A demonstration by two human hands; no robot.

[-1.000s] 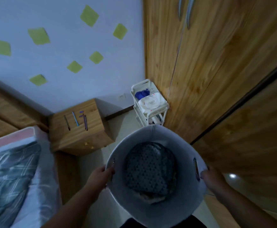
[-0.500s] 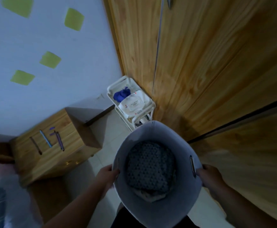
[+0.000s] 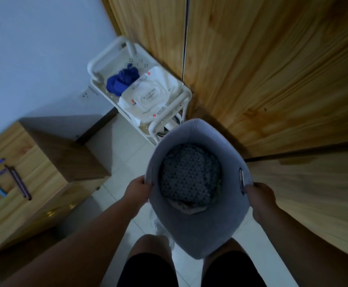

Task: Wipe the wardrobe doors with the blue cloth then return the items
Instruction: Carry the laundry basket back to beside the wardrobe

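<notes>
I hold a grey fabric basket (image 3: 195, 233) in front of my legs. My left hand (image 3: 137, 191) grips its left rim and my right hand (image 3: 261, 198) grips its right rim by the handle slot. A dark patterned cloth (image 3: 189, 175) lies inside it. The blue cloth (image 3: 122, 80) lies bunched on the top shelf of a white cart (image 3: 181, 98), beside a white wipes pack (image 3: 150, 94). The wooden wardrobe doors (image 3: 262, 69) stand shut at the right, right next to the cart.
A wooden bedside cabinet (image 3: 34, 172) with several pens on top stands at the left against the pale wall (image 3: 34, 48). Light floor tiles (image 3: 123, 154) run between the cabinet, the cart and the wardrobe. My knees show below the basket.
The view has tilted down and swung right toward the cart and wardrobe; the bed left the frame. Both hands keep the same grip on the basket, which now sits lower, close to the cart.
</notes>
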